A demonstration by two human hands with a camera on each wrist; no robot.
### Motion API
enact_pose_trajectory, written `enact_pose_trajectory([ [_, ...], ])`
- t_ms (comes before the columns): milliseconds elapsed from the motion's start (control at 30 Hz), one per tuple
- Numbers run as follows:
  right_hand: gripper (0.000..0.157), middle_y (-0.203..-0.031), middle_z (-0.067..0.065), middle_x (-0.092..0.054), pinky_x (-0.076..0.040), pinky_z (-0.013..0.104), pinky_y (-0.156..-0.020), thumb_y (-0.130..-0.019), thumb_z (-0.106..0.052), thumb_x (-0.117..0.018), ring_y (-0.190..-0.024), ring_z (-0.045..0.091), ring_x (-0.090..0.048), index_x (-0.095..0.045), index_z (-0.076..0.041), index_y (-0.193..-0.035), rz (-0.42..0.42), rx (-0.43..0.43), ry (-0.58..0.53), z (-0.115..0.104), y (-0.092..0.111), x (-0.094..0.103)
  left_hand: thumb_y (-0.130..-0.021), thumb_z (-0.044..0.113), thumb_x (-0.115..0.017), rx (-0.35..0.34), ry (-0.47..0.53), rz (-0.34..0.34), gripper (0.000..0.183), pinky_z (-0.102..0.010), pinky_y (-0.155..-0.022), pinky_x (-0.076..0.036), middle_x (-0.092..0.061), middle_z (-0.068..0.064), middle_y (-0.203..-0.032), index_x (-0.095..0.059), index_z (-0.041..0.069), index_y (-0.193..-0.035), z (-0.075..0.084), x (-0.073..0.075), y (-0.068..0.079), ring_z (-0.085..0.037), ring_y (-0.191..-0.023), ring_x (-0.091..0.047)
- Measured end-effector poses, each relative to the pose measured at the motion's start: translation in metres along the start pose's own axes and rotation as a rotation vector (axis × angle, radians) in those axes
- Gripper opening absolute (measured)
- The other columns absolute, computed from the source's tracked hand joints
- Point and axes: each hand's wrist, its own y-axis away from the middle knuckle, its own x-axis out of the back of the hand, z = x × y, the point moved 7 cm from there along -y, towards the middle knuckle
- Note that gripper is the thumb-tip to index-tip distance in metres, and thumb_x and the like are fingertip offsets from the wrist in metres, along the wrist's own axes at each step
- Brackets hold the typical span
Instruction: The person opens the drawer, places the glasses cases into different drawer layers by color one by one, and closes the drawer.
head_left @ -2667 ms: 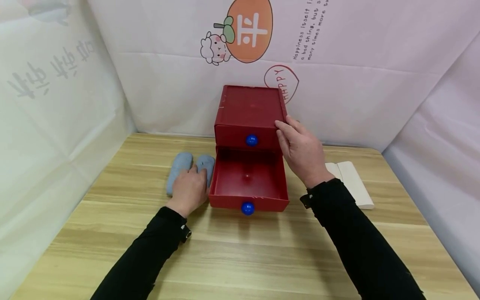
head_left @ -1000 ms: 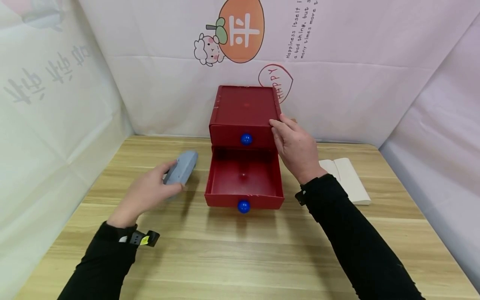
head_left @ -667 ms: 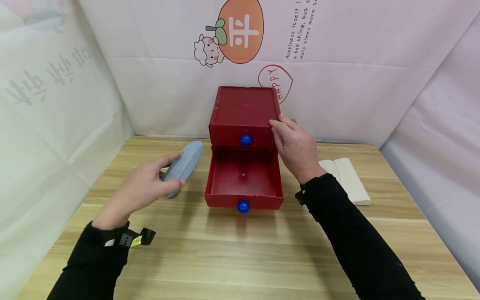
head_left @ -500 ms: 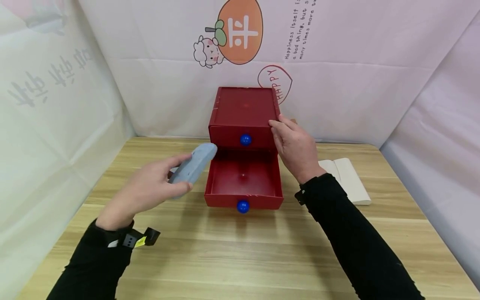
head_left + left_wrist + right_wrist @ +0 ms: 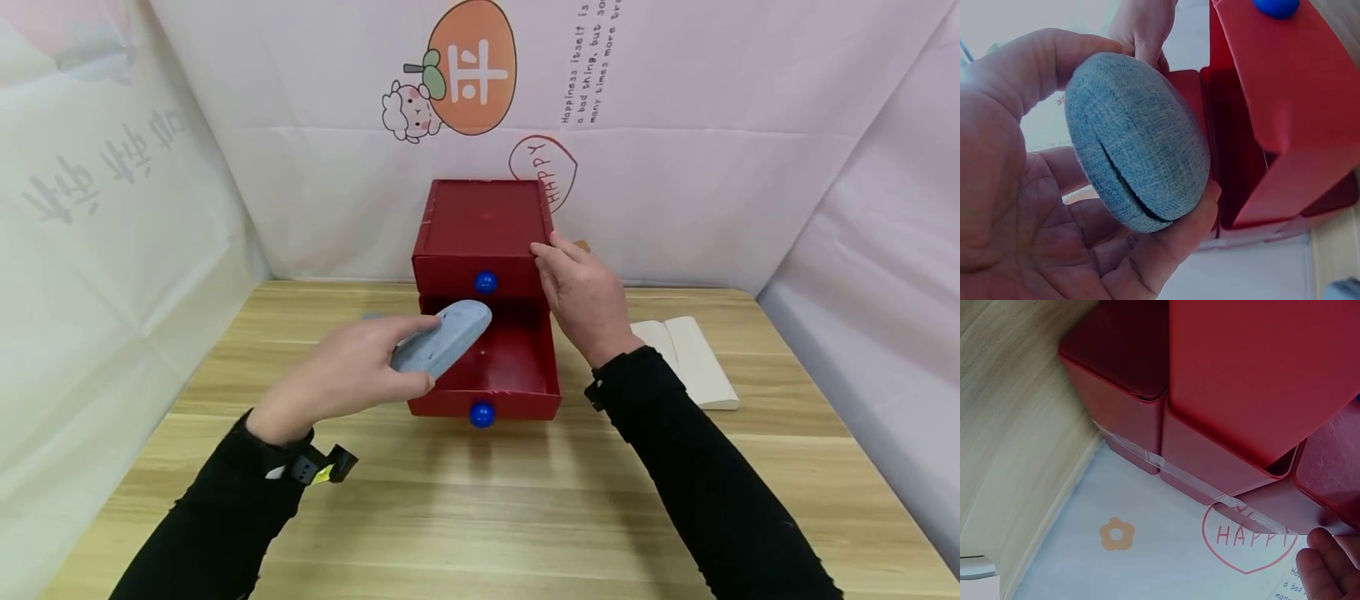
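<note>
My left hand holds a blue-grey fabric glasses case between thumb and fingers, tilted, above the left side of the pulled-out drawer. In the left wrist view the case shows a dark slit along one end. The drawer belongs to a red drawer box with blue ball knobs, and the visible part of its inside is bare. My right hand rests its fingertips on the box's upper right edge. Behind my left hand a bit of another blue-grey thing shows on the table, mostly hidden.
A cream folded item, kind unclear, lies on the wooden table right of the box. White printed cloth stands close behind the box and along both sides.
My left hand has lifted the glasses case off the table and carried it right, over the drawer's left side. My right hand has stayed on the box.
</note>
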Motion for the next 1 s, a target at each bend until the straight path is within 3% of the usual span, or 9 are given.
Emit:
enact_pose_trajectory([
  [167, 0.038, -0.136, 0.013, -0.060, -0.051, 0.042, -0.095, -0.100, -0.027, -0.053, -0.121, 0.023, -0.057, -0.063, -0.013, -0.133, 0.000, 0.007, -0.003, -0.001, 0.000, 0.000, -0.080, 0.041, -0.062, -0.011, -0.009, -0.024, 0.063, -0.031, -0.068, -0.049, -0.061, 0.009, -0.100, -0.053, 0.028, -0.142, 0.006, -0.008, -0.012, -0.014, -0.086, -0.054],
  [433, 0.037, -0.134, 0.014, -0.061, -0.051, 0.042, -0.094, -0.100, -0.027, -0.053, -0.120, 0.024, -0.058, -0.064, -0.012, -0.131, 0.020, 0.020, -0.010, -0.001, 0.001, 0.001, -0.078, 0.043, -0.061, 0.038, -0.045, -0.067, 0.066, -0.031, -0.061, -0.050, -0.060, 0.006, -0.100, -0.053, 0.029, -0.142, 0.007, -0.023, -0.036, -0.015, -0.086, -0.054],
  [733, 0.037, -0.134, 0.014, -0.061, -0.052, 0.042, -0.092, -0.099, -0.026, -0.054, -0.120, 0.023, -0.058, -0.065, -0.011, -0.131, 0.028, 0.028, -0.004, -0.001, 0.000, 0.002, -0.079, 0.040, -0.058, 0.033, -0.042, -0.087, 0.066, -0.030, -0.071, -0.049, -0.064, 0.005, -0.112, -0.055, 0.017, -0.141, 0.015, -0.042, -0.059, -0.014, -0.088, -0.055],
  [1000, 0.036, -0.133, 0.014, -0.061, -0.054, 0.042, -0.088, -0.098, -0.025, -0.056, -0.113, 0.026, -0.062, -0.065, -0.011, -0.131, 0.039, 0.041, -0.009, 0.000, 0.003, 0.000, -0.080, 0.039, -0.060, 0.090, -0.066, -0.127, 0.061, -0.030, -0.073, -0.049, -0.063, 0.004, -0.104, -0.057, 0.014, -0.136, 0.026, -0.065, -0.075, -0.015, -0.087, -0.054],
])
